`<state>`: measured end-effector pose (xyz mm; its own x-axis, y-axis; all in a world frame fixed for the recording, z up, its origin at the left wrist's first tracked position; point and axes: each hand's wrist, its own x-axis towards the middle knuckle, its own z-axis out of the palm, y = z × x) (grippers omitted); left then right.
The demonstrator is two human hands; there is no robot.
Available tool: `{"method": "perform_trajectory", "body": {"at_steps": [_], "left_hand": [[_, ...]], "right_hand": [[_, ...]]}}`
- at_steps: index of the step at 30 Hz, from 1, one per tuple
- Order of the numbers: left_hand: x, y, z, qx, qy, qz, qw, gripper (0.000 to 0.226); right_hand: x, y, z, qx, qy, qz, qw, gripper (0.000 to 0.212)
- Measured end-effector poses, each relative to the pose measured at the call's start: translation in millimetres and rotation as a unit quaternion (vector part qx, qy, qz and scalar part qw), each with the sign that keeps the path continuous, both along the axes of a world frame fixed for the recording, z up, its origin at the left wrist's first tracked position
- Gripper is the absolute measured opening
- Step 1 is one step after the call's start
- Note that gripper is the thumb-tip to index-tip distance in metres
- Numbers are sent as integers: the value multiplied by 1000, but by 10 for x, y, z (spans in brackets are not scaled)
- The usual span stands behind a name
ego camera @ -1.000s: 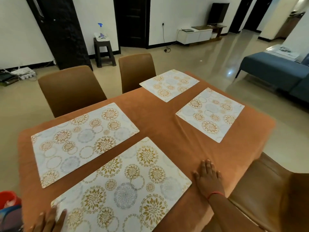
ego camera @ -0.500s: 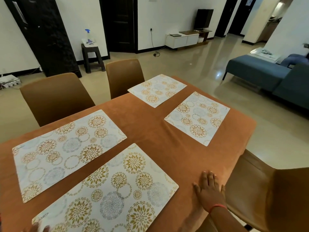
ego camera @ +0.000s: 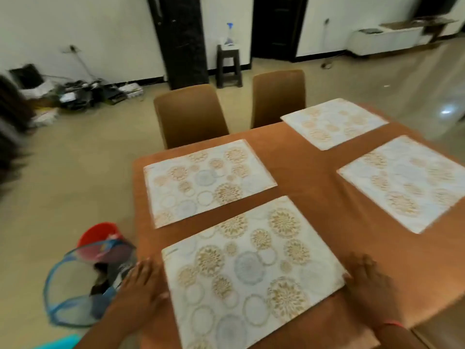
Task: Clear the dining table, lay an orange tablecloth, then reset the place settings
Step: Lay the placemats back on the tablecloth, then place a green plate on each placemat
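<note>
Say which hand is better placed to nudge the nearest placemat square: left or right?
Hedged: either, slight edge to the right hand. Its fingers lie flat on the orange tablecloth, touching the nearest placemat at its right corner. The left hand lies flat beside the mat's left edge, at the table's edge.

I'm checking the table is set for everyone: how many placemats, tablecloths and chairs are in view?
Placemats: 4 (nearest, near left, far, right)
Orange tablecloth: 1
Brown chairs: 2 (left, right)
Total: 7
</note>
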<state>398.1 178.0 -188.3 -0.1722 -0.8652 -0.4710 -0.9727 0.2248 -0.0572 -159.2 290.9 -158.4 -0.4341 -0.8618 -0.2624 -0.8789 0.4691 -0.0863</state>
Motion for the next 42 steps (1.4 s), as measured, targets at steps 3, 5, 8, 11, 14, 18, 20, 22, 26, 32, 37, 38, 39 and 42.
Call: {"method": "perform_trajectory", "body": {"at_steps": [3, 5, 8, 11, 14, 18, 20, 22, 26, 32, 37, 38, 39, 42], "left_hand": [[49, 99, 279, -13, 6, 19, 1000, 81], [135, 202, 391, -3, 21, 25, 999, 80], [542, 459, 375, -1, 36, 48, 998, 81], [1154, 872, 292, -7, 28, 95, 995, 81], [1783, 1332, 224, -23, 24, 143, 989, 78], [2481, 1990, 181, -39, 41, 210, 976, 76], [2952, 2479, 149, -37, 42, 255, 965, 76], [3145, 2823, 85, -26, 35, 270, 962, 75], [3895, 3715, -23, -25, 27, 353, 935, 73], [4488, 4654, -196, -3, 70, 492, 868, 76], [4580, 4922, -270, -28, 126, 562, 817, 61], [4576, 4940, -272, -47, 118, 551, 825, 54], [4565, 4959, -279, -60, 106, 539, 834, 47], [4492, 4965, -305, -52, 123, 549, 825, 35]], "right_hand": [[131, -178, 126, -21, 15, 66, 998, 73], [441, -278, 152, 3, 40, 134, 990, 82], [1008, -329, 132, 3, 29, 208, 978, 75], [1562, -366, 117, -12, 27, 258, 966, 72], [2138, -408, 168, -34, 19, 285, 958, 70], [3079, -499, 289, -72, 4, 336, 939, 69], [3819, -394, 260, -75, -6, 368, 927, 68], [4303, -327, 315, -57, -26, 394, 917, 68], [5628, 181, 109, -70, -48, 521, 849, 62], [7160, 1327, -357, 73, -206, 460, 860, 58], [7551, 1941, -615, 96, -183, 470, 858, 43], [7605, 2024, -636, 102, -183, 476, 854, 38], [7663, 2108, -662, 117, -187, 480, 849, 35], [7788, 2298, -741, 178, -181, 483, 838, 31]]}}
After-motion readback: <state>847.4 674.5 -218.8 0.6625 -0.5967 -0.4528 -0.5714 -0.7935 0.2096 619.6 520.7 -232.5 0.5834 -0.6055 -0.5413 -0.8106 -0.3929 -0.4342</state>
